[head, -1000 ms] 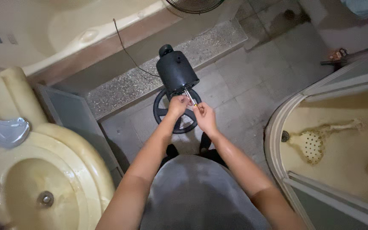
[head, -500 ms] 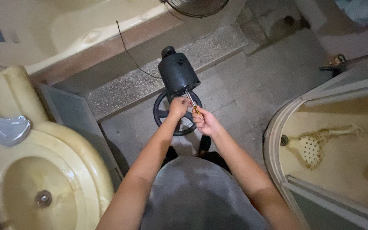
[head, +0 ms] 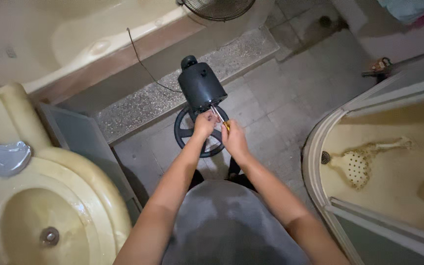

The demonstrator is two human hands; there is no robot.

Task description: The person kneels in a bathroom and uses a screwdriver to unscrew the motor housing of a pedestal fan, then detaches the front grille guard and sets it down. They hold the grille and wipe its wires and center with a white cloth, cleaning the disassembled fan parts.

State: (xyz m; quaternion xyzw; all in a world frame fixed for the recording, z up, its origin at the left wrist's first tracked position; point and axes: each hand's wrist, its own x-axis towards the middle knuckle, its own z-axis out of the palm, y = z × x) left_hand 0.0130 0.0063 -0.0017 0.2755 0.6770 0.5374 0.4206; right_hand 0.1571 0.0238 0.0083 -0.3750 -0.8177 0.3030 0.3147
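Note:
A black fan motor housing (head: 201,86) stands on a round black base (head: 186,132) on the tiled floor, with its cord (head: 145,68) trailing away to the back left. My left hand (head: 204,123) rests at the lower edge of the housing, fingers pinched against it. My right hand (head: 234,139) grips a screwdriver (head: 219,118) with a yellow handle. Its metal shaft points up into the underside of the housing. Both arms reach forward over my grey shirt.
A cream sink basin (head: 35,216) fills the lower left, with a bathtub (head: 69,34) behind it. A shower tray (head: 393,167) with a shower head on it sits at right. A fan grille (head: 218,8) leans at the top. A speckled step (head: 182,83) runs behind the motor.
My right hand has turned the screwdriver slightly and shifted a little to the right. The view has tilted a little; the motor housing stays in place.

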